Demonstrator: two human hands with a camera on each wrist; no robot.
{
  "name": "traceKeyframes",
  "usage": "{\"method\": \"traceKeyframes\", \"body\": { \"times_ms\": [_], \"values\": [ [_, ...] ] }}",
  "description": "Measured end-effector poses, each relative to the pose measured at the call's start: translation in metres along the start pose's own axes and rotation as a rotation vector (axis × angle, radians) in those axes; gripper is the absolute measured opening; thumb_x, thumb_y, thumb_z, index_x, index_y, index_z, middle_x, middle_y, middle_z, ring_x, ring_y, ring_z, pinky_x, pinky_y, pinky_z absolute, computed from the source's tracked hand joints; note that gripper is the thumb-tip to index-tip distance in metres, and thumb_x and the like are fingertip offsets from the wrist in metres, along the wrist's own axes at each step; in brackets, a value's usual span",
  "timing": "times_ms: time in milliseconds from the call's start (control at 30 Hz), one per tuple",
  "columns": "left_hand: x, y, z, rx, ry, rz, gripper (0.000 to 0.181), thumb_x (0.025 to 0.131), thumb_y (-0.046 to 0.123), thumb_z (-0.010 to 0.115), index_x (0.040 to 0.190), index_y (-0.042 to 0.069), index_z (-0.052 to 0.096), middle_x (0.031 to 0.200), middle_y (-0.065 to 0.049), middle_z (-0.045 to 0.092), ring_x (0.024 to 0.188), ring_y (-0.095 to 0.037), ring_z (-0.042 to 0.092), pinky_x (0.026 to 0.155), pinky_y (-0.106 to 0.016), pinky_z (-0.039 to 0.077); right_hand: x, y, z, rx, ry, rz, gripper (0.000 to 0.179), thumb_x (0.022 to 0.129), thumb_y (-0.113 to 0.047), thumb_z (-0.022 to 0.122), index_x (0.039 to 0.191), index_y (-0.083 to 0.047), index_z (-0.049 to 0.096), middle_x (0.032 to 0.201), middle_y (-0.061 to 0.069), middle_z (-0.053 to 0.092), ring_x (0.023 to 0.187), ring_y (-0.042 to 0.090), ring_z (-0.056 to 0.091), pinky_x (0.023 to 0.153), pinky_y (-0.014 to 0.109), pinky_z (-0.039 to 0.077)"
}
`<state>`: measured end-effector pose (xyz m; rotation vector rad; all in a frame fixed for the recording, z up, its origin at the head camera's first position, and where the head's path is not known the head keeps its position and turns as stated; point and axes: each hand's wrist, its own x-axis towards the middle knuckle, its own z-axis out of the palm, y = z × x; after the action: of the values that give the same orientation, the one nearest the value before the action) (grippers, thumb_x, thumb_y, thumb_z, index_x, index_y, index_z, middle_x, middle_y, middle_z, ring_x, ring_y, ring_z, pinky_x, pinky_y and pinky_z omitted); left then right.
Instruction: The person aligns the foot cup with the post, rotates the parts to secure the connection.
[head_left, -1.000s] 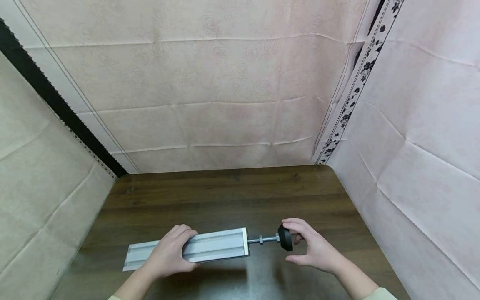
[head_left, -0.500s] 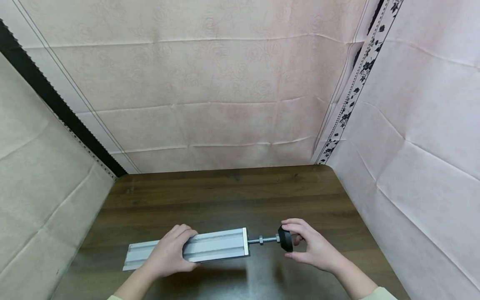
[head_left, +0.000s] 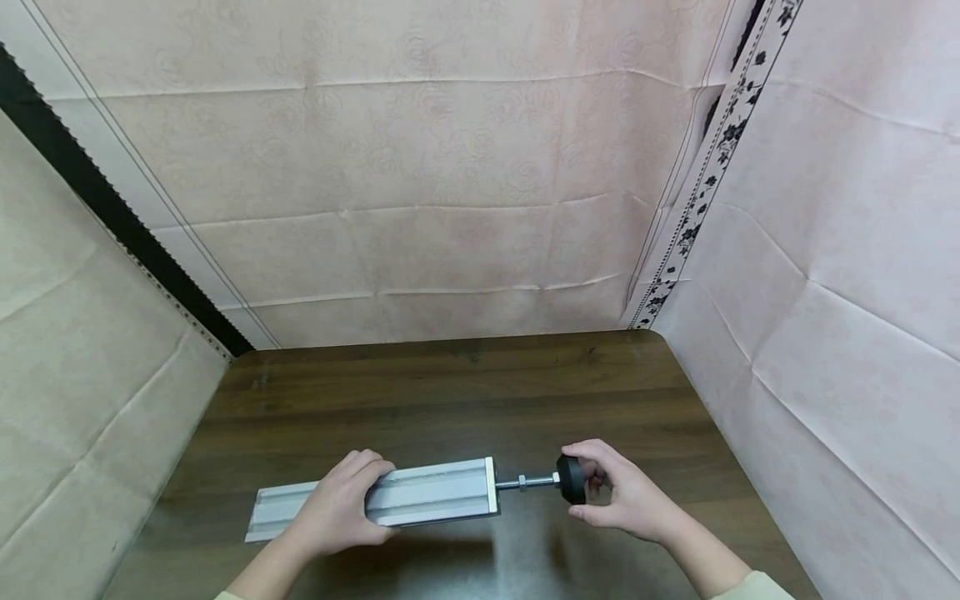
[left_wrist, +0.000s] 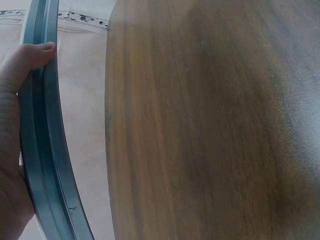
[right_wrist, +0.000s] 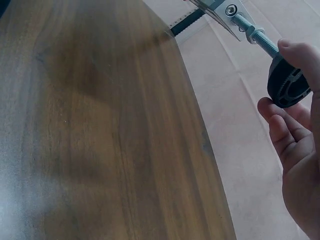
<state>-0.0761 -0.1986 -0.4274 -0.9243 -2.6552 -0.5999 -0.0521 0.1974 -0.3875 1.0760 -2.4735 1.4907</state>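
In the head view, my left hand [head_left: 339,507] grips a long silver aluminium profile [head_left: 431,490] across its middle, thumb on the near edge and fingers over the far one. Held above the table, the profile lies nearly level. From its right end plate [head_left: 492,485] sticks a threaded rod [head_left: 538,482] with a nut [head_left: 522,482] partway along, ending in a black levelling foot [head_left: 572,479]. My right hand [head_left: 622,492] pinches this foot at its rim between thumb and fingers. The right wrist view shows the ribbed underside of the foot [right_wrist: 287,85], the thumb on its upper edge.
The brown wooden table [head_left: 450,400] lies beneath, with shadows of the profile and right hand on it. Pale patterned cloth [head_left: 450,192] hangs behind and at both sides. A black strip [head_left: 127,208] runs down the left corner, a floral border [head_left: 693,217] down the right.
The right thumb has come up onto the foot's lower edge, and the fingers have shifted on its rim. The foot looks slightly turned. The left hand and profile stay put.
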Motion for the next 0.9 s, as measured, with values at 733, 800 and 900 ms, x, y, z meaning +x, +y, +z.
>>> {"method": "traceKeyframes", "body": {
  "times_ms": [733, 800, 900],
  "values": [
    [0.000, 0.000, 0.000, 0.016, 0.011, 0.019, 0.063, 0.046, 0.037, 0.086, 0.100, 0.013, 0.062, 0.096, 0.013, 0.050, 0.085, -0.006, 0.044, 0.071, -0.026, 0.044, 0.001, -0.004, -0.002, 0.074, -0.019, 0.178, 0.058, 0.075, -0.003, 0.074, 0.126, -0.001, 0.046, 0.088, 0.008, 0.056, 0.066, 0.016, 0.055, 0.057, 0.027, 0.047],
    [0.000, 0.001, 0.000, 0.014, 0.005, 0.013, 0.063, 0.046, 0.036, 0.086, 0.100, 0.013, 0.062, 0.096, 0.012, 0.050, 0.085, -0.006, 0.044, 0.071, -0.026, 0.044, 0.001, -0.002, -0.001, 0.081, -0.018, 0.185, 0.058, 0.076, -0.003, 0.073, 0.126, -0.001, 0.045, 0.090, 0.008, 0.056, 0.066, 0.017, 0.055, 0.057, 0.027, 0.047],
    [0.000, 0.001, 0.000, 0.013, 0.002, 0.008, 0.063, 0.046, 0.036, 0.086, 0.100, 0.013, 0.062, 0.096, 0.013, 0.050, 0.085, -0.006, 0.044, 0.071, -0.026, 0.044, -0.001, 0.008, 0.001, 0.088, -0.015, 0.193, 0.058, 0.076, -0.002, 0.073, 0.127, -0.002, 0.045, 0.097, 0.010, 0.055, 0.067, 0.020, 0.056, 0.057, 0.027, 0.047]
  ]
}}
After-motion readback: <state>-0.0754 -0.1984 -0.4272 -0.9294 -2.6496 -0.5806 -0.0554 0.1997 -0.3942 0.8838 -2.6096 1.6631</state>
